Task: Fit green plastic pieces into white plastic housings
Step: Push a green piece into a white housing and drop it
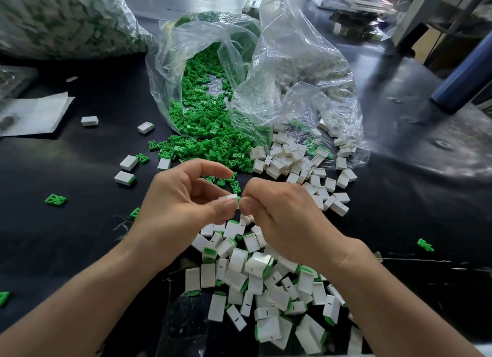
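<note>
White housing (229,197), pinched in the left hand (175,205) above the tabletop (80,237) while the right hand (282,218) pinches a green piece, hidden by its fingertips, at the housing's mouth, could jam or drop into the finished pile (255,261) if pushed in crooked.

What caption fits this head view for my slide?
Left hand and right hand pinch a housing over a pile of assembled units; green pieces spill from a bag behind.

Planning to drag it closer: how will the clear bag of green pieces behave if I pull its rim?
Likely floppy: the clear bag is thin crumpled film, slumped open. Green pieces lie spilled at its mouth, so more may scatter.
</note>
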Tool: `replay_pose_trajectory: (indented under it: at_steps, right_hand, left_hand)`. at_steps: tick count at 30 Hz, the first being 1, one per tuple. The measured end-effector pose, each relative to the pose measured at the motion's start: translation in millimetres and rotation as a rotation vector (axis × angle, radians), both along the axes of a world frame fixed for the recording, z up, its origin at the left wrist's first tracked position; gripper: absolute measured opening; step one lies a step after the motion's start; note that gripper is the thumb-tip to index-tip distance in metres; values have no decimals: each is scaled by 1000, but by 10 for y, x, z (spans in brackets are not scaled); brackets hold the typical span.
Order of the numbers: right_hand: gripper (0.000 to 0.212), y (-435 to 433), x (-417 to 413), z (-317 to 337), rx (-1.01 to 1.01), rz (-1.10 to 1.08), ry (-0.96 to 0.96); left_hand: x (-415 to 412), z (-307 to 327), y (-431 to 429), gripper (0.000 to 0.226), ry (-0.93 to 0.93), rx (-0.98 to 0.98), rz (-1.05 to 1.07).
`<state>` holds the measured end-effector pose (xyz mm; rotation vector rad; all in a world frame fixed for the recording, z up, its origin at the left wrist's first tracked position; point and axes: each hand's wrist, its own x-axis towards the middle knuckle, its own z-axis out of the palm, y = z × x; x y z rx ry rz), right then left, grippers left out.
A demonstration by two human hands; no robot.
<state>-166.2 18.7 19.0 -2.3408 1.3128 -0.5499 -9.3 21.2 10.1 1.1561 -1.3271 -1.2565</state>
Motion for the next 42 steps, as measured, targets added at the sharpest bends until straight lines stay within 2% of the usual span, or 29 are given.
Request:
replay_pose_trajectory:
  at_steps: [4, 6, 8, 10, 16, 20, 24, 27, 31, 36, 42]
  right_hand:
    - [13, -13, -31, 15, -32, 94, 181]
    - [13, -11, -36, 10, -49, 114, 212]
    - [15, -8, -39, 9, -70, 112, 136]
    - [17, -19, -49, 0, -39, 65, -22]
    - [44, -76, -73, -24, 434, -152, -505]
    - [54, -54, 11, -33, 905, -28, -794]
    - [56, -28, 101, -15, 1147, 23, -982]
    - [53, -5, 147, -9, 1151, -29, -1054]
    - [48, 36, 198, -26, 1090, -106, -1086]
    - [48, 55, 204, -18, 1048, -144, -988]
    - [48, 97, 226, -61, 978, -164, -925]
  left_hand:
    - [21, 14, 10, 45, -95, -15, -87]
    - [29, 24, 14, 47, -103, -21, -112]
    - [29, 32, 6, 49, -49, -11, -109]
    - [12, 28, -9, 48, 36, 12, -80]
    - [-36, -4, -18, 45, 200, 76, -42]
    - [-18, -4, -10, 43, 266, 60, -57]
    - [5, -7, -18, 43, 288, 52, -62]
    - [-4, 9, -5, 48, 278, 10, -66]
    - [-8, 2, 6, 43, 226, -26, -56]
    - [-21, 2, 19, 39, 181, -45, -52]
    - [-21, 7, 26, 45, 171, -46, -94]
